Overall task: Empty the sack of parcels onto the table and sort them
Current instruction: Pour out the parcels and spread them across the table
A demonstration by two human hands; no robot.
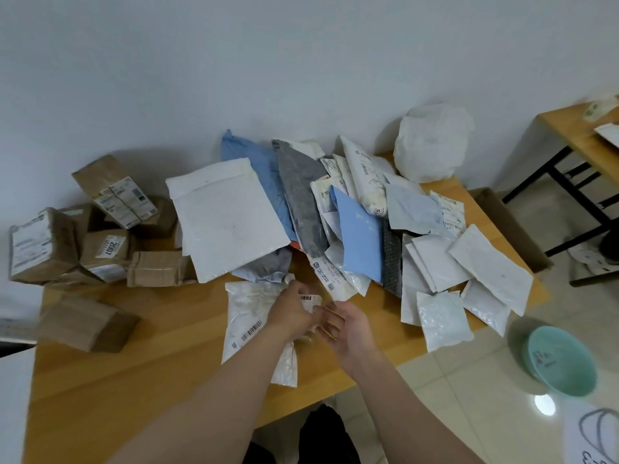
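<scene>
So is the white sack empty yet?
Cannot tell. The white sack stands bunched and puffed at the table's far corner, its mouth out of view; mailers lie spread in front of it.

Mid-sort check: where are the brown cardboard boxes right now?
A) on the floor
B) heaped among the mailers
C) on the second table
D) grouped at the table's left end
D: the brown cardboard boxes cluster at the left end of the table, with the soft mailers heaped to their right.
</scene>
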